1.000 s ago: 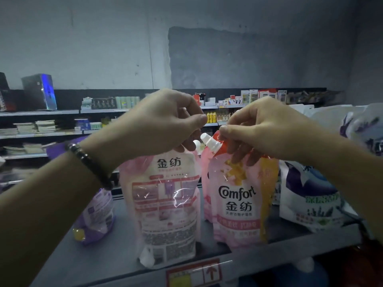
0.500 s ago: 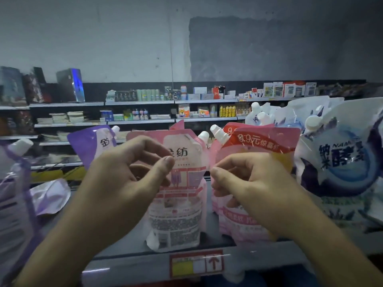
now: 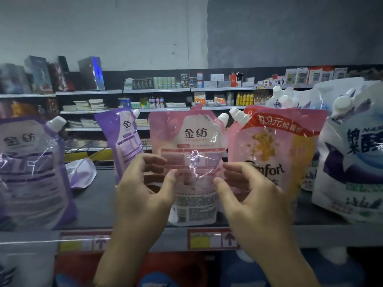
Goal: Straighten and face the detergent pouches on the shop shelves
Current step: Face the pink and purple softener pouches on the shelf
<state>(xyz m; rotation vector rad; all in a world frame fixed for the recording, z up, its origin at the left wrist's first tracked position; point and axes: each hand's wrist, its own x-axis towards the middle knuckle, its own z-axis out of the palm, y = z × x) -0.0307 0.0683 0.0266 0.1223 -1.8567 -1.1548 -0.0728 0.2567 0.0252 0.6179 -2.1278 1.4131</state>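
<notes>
Fingers (image 3: 154,162) spread, clear of pink pouch (image 3: 193,162) edges.

Two bare forearms rise from the lower edge of the frame, ending in the left hand (image 3: 143,189) and the right hand (image 3: 251,195). Neither arm shows a sleeve; both are uncovered as far down as the picture reaches. No ring, watch or glove shows on either hand. The fingernails are short and unpainted. The dim light leaves finer detail of both hard to make out.
</notes>
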